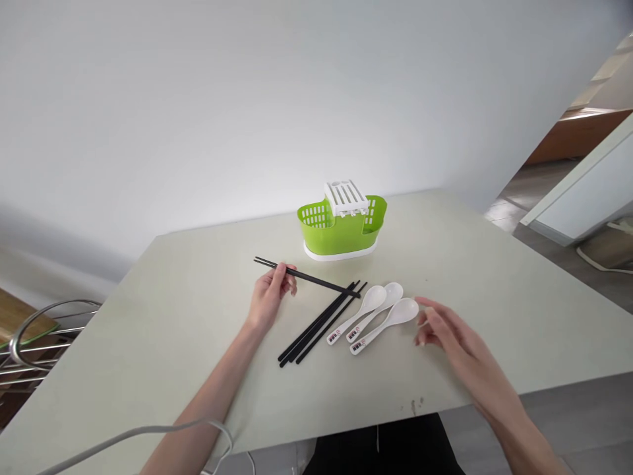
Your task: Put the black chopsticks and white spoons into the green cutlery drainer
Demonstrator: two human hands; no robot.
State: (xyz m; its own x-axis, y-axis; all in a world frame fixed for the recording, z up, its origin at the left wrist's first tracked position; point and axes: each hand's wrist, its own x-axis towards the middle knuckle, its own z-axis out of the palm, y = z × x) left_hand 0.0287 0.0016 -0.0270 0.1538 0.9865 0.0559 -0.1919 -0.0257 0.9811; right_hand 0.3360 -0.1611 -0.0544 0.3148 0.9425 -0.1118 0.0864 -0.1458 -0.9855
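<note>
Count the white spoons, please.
3: left spoon nearest the black chopsticks, middle spoon, and right spoon nearest the right hand, all on the table. Others may hide inside the green basket.

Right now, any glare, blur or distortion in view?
Head view: soft light, brightest on the pale wall behind the green-and-white plastic basket; glare on the grey floor at right; the curved metal rack at left looks stretched; the right hand looks slightly soft.

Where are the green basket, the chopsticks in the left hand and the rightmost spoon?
Green basket [346, 239]: head view, on its front wall.
Held chopsticks [312, 278]: head view, around mid-shaft.
Rightmost spoon [399, 313]: head view, on its bowl.
</note>
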